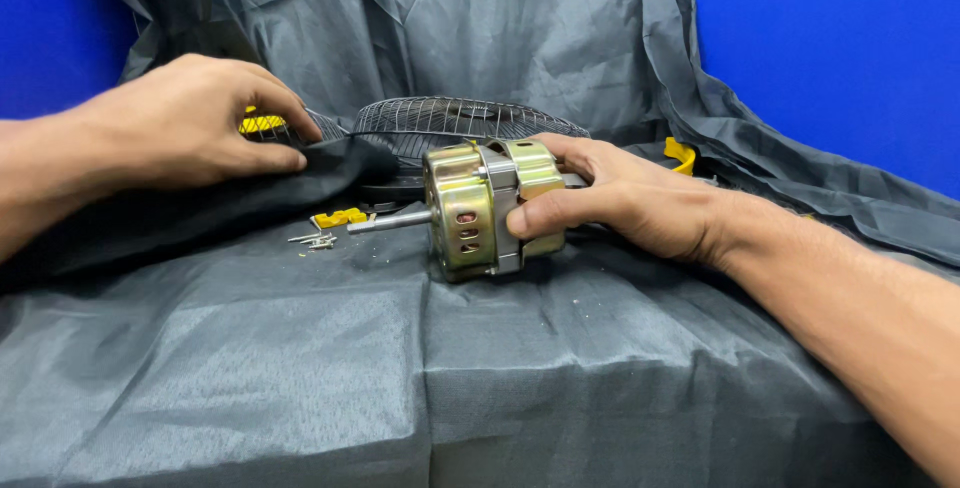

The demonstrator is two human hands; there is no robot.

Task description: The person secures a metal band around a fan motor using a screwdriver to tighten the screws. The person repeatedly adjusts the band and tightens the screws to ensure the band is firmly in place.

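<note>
motor lies on its side mid-desk on the grey cloth, shaft pointing left; our right hand wraps its rear housing. our left hand pinches a dark fabric fold by the wire fan guard. loose screws and a yellow clip sit near the shaft. step looks like steadying the motor; a firm hold matters, since it may roll.

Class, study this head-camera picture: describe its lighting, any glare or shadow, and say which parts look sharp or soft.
Head view: even, soft light with no harsh shadows; mild glare on the brassy fan motor held by the right hand; shallow shade in the folds of the grey cloth under the left hand; motor and small screws look sharp, while the wire grille behind looks slightly softer.
</note>
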